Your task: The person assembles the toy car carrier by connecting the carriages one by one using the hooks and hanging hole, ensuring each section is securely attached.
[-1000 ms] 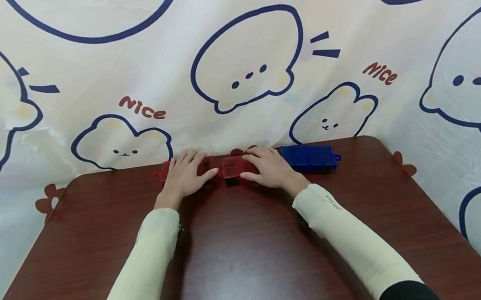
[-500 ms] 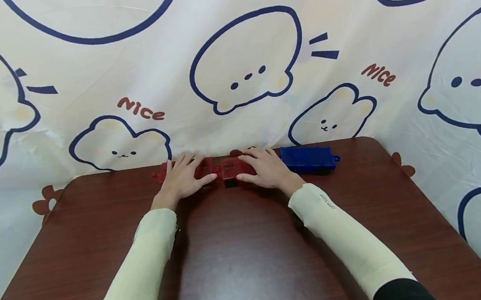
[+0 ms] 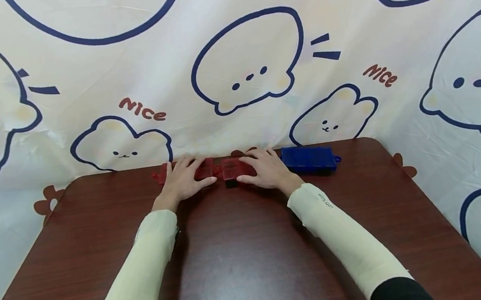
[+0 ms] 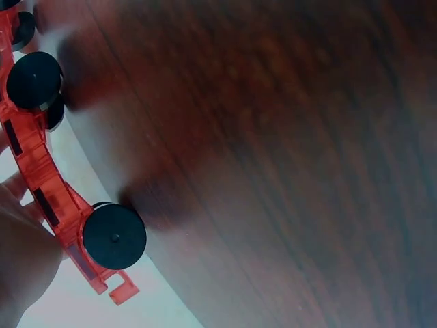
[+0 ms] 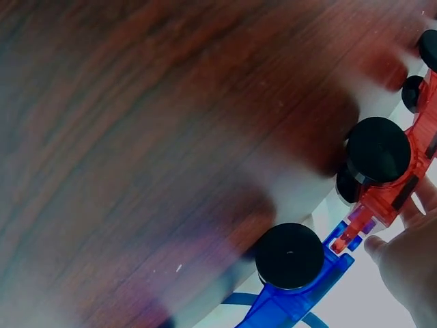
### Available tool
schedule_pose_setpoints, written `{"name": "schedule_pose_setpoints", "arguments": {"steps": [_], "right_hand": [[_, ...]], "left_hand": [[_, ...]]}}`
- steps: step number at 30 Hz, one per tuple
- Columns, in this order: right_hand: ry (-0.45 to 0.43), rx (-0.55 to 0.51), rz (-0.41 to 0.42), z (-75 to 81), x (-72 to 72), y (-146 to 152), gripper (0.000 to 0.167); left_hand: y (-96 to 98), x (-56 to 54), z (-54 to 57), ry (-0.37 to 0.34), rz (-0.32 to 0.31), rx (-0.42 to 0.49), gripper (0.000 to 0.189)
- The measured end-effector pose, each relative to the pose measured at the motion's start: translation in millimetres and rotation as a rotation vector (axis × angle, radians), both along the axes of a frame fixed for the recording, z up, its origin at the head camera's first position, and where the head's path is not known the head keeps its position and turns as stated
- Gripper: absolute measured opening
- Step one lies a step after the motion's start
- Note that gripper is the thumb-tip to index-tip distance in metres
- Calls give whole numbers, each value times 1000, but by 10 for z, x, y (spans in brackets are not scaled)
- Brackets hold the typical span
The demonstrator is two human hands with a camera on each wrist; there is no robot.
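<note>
A row of translucent toy train cars with black wheels stands along the table's far edge. My left hand (image 3: 180, 182) holds the left red car (image 3: 204, 169), fingers over its far side and thumb toward the front. My right hand (image 3: 268, 170) grips the shorter-looking red car (image 3: 232, 168), whose right part it hides. To the right is a blue car (image 3: 311, 158). At the left wrist, the red car (image 4: 41, 171) shows its wheels and end hook. In the right wrist view, the red car's (image 5: 389, 198) coupling overlaps that of the blue car (image 5: 287, 304); whether they are latched is unclear.
The dark brown wooden table (image 3: 242, 256) extends toward me. Directly behind the cars hangs a pale cloth (image 3: 230, 131) printed with cartoon faces, which also covers both sides.
Both hands shift very slightly and stay on the red cars. The cars keep their places; the whole head view sways a little.
</note>
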State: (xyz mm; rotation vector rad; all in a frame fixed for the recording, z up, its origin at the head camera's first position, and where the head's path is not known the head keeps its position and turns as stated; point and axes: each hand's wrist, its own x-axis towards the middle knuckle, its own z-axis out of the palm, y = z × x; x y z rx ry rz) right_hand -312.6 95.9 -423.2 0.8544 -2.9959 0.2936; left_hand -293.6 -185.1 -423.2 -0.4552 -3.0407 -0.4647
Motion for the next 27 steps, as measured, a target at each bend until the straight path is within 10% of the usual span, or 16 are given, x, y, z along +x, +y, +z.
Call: {"name": "schedule_pose_setpoints", "arguments": {"steps": [27], "right_hand": [[52, -4, 23, -97, 0, 18, 78]], "left_hand": [[-45, 4, -14, 6, -6, 73, 84]]}}
